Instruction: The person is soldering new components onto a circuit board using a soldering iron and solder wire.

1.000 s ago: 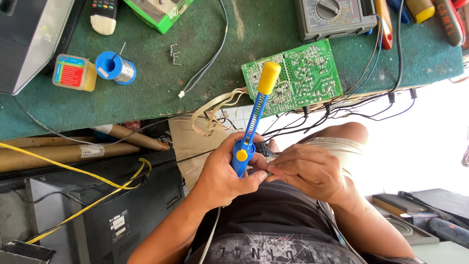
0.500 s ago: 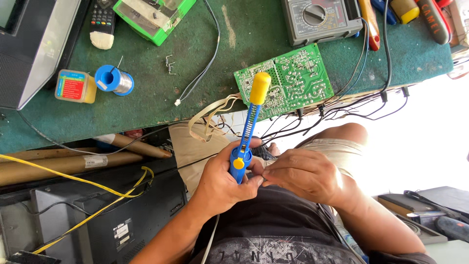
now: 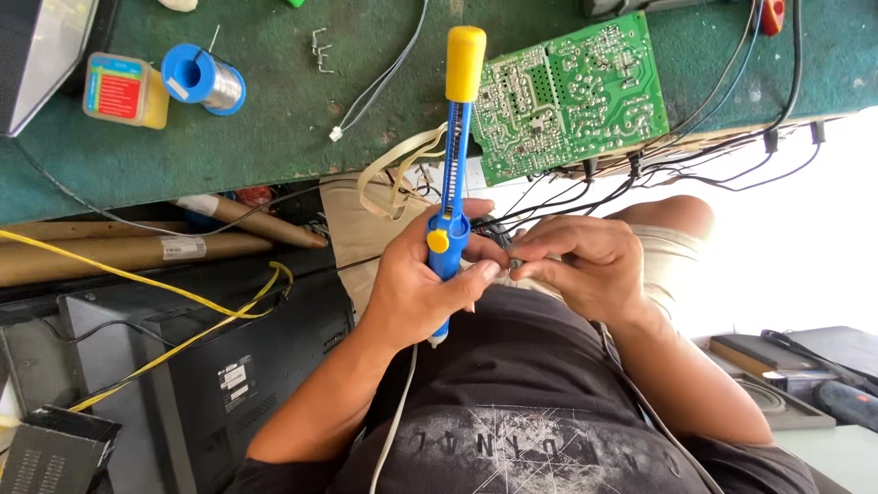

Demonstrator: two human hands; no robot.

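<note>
- A green-topped workbench fills the upper part of the view — worn and scuffed.
- Below the workbench's left edge lie brown cardboard tubes and a dark cabinet.
- Right of the workbench, hard daylight bleaches the floor white.

Light: bright daylight, strongest from the right of the view, past the right end of the bench.
Overexposure: the ground right of the bare knee is blown out to plain white, with no detail left.
Shadows: soft and short on the green bench top; the space under the bench's near edge at the left is dim, and the dark casing there keeps little detail.
Glare: a pale sheen on the solder spool and on the grey screen at the far left corner.
Sharpness: hands and circuit board are crisp, no motion blur.
Distortion: mild wide-angle bending toward the edges.
</note>
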